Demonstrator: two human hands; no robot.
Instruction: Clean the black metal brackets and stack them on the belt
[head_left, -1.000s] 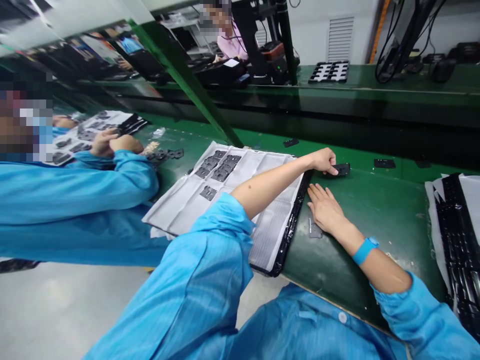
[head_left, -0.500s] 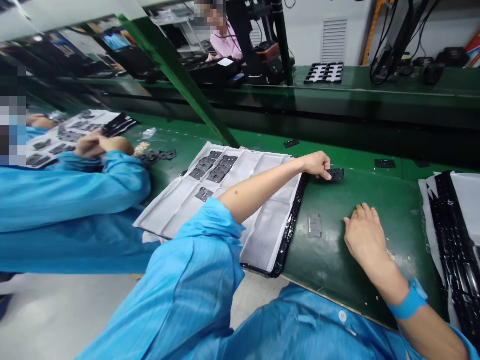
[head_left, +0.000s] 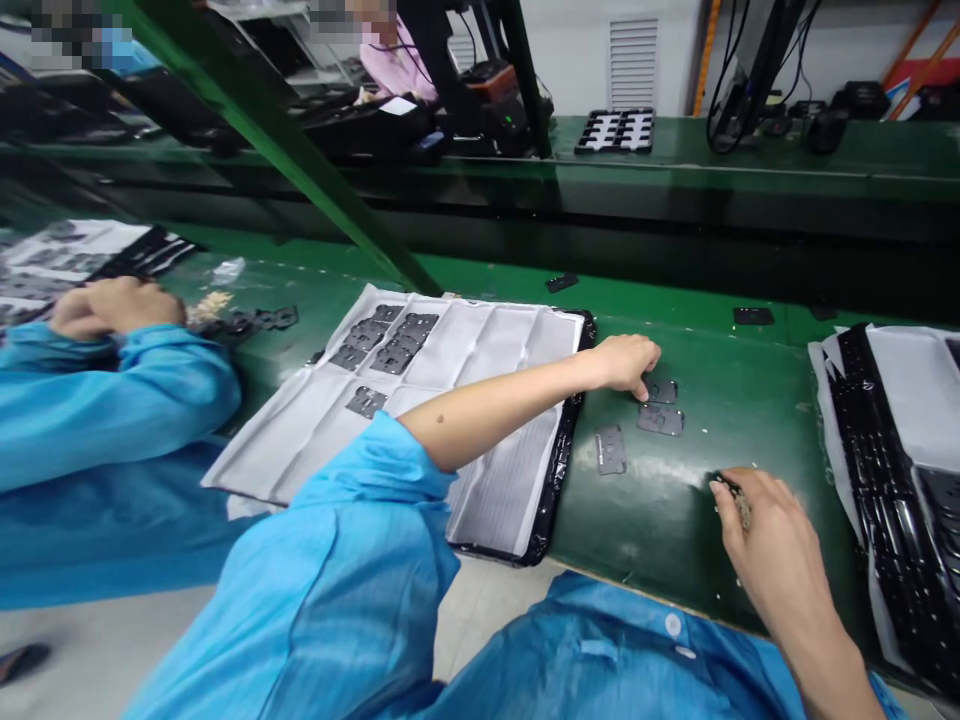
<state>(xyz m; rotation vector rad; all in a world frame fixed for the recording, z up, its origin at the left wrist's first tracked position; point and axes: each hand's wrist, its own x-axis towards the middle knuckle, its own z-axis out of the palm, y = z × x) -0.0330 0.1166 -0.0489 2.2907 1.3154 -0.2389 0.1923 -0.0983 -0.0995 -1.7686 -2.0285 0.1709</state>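
My left hand (head_left: 626, 362) reaches across the green belt (head_left: 720, 370), its curled fingertips pressed down on a small dark plate (head_left: 663, 391). A second dark plate (head_left: 661, 419) lies just in front of it, and a third (head_left: 610, 449) sits nearer the tray's edge. My right hand (head_left: 765, 545) rests on the belt at the near right. Its fingertips are pinched on a small dark bit (head_left: 726, 485) among pale crumbs; I cannot make out what it is.
A black tray (head_left: 559, 470) covered with white sheets holds several dark plates (head_left: 390, 345) left of my hands. Stacked black trays (head_left: 900, 500) fill the right edge. A co-worker's blue sleeve (head_left: 112, 400) is at left. Loose plates (head_left: 752, 316) lie farther along the belt.
My left hand pulled the dark plate from farther up the belt toward me, beside the others. My right hand slid right and nearer, then pinched something small. The view has shifted.
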